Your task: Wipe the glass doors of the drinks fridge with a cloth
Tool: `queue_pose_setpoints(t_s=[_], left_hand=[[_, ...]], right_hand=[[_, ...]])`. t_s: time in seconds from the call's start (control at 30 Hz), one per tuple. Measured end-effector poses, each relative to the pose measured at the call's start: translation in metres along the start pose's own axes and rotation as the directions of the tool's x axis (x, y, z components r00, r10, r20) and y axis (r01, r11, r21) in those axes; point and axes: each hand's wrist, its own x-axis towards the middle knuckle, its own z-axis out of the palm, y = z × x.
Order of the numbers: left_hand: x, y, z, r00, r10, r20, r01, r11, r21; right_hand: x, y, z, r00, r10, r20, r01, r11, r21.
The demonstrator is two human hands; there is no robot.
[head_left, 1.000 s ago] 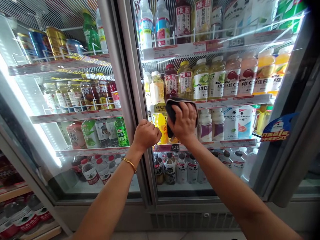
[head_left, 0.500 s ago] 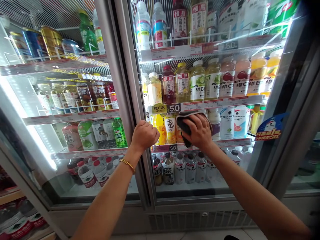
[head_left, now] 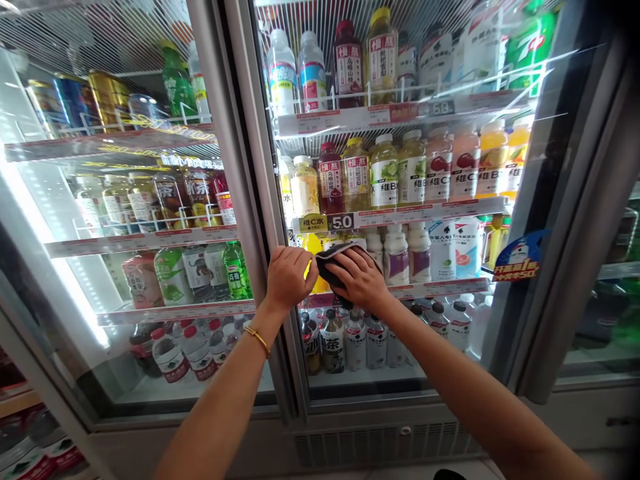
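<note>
A dark cloth (head_left: pixel 327 269) lies beneath the fingers of the right hand (head_left: pixel 362 279), seemingly flat against the glass (head_left: pixel 380 385) of a drinks fridge. Bunched and soft, it has no clear front; its longer visible side runs crosswise under the fingers, pale trim uppermost, one corner pointing left toward the other hand. A dark fold hangs below the fingertips.

The right fingers, slightly parted and bent over the cloth, hold it by pressing, tips aimed up and left. Just left of them, the left hand (head_left: pixel 291 277) is clenched on the door's metal frame (head_left: pixel 265 187), though its fingertips are hidden; whether its thumb touches the cloth's corner cannot be told.

The cloth could slide from under the right fingers, pinned more than gripped. The two hands could knock together, being so close, and a tug by the left could swing the door and spoil the contact.

Above the right fingers sits a price tag (head_left: pixel 343 221); below, dark-capped bottles (head_left: pixel 356 340); well to their right, a blue sticker (head_left: pixel 523 257).
</note>
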Motion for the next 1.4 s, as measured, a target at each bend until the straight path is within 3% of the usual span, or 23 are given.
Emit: queue_pose_setpoints(t_s=[0.1, 0.17, 0.27, 0.4, 0.47, 0.53, 0.6, 0.7, 0.8, 0.9, 1.03, 1.13, 1.27, 1.4], left_hand=[[-0.008, 0.032, 0.006, 0.994, -0.096, -0.056, 0.082, 0.972, -0.219], [-0.011, 0.057, 0.015, 0.999, -0.05, -0.006, 0.044, 0.926, -0.375], [-0.01, 0.086, 0.029, 0.991, -0.121, 0.055, 0.13, 0.816, -0.563], [-0.001, 0.103, 0.044, 0.961, -0.274, 0.041, 0.231, 0.713, -0.662], [0.004, 0.108, 0.053, 0.947, -0.32, 0.012, 0.259, 0.743, -0.618], [0.008, 0.113, 0.063, 0.928, -0.37, -0.034, 0.301, 0.802, -0.515], [0.01, 0.117, 0.074, 0.905, -0.416, -0.096, 0.352, 0.854, -0.385], [0.009, 0.118, 0.085, 0.89, -0.418, -0.183, 0.383, 0.902, -0.199], [0.013, 0.115, 0.088, 0.888, -0.4, -0.226, 0.384, 0.916, -0.111], [0.033, 0.114, 0.089, 0.866, -0.447, -0.225, 0.429, 0.894, -0.128], [0.077, 0.127, 0.095, 0.883, -0.416, -0.218, 0.402, 0.909, -0.105], [0.087, 0.143, 0.104, 0.926, -0.307, -0.219, 0.305, 0.951, -0.045], [0.053, 0.16, 0.11, 0.982, -0.124, -0.142, 0.128, 0.992, 0.019], [0.013, 0.154, 0.101, 0.996, -0.074, -0.049, 0.076, 0.996, 0.046]], right_hand=[[-0.016, 0.005, -0.003, 0.992, 0.126, -0.025, -0.126, 0.992, 0.019], [-0.014, 0.003, -0.002, 0.951, 0.304, -0.062, -0.299, 0.952, 0.07], [0.0, 0.002, -0.004, 0.887, 0.461, -0.022, -0.443, 0.865, 0.237], [0.014, 0.015, -0.022, 0.93, 0.351, 0.105, -0.347, 0.754, 0.558], [0.012, 0.024, -0.035, 0.947, 0.287, 0.144, -0.304, 0.66, 0.687], [0.005, 0.033, -0.046, 0.937, 0.324, 0.128, -0.305, 0.587, 0.75], [-0.005, 0.043, -0.052, 0.897, 0.441, 0.034, -0.33, 0.617, 0.714], [-0.024, 0.066, -0.052, 0.845, 0.503, -0.179, -0.387, 0.808, 0.444], [-0.039, 0.096, -0.048, 0.887, 0.398, -0.234, -0.388, 0.917, 0.091], [-0.046, 0.121, -0.044, 0.916, 0.322, -0.241, -0.356, 0.927, -0.115], [-0.046, 0.132, -0.04, 0.897, 0.3, -0.325, -0.359, 0.923, -0.139], [-0.046, 0.131, -0.038, 0.872, 0.325, -0.367, -0.38, 0.921, -0.087], [-0.049, 0.132, -0.039, 0.865, 0.34, -0.368, -0.377, 0.926, -0.031], [-0.05, 0.134, -0.04, 0.884, 0.334, -0.327, -0.357, 0.934, -0.012]])
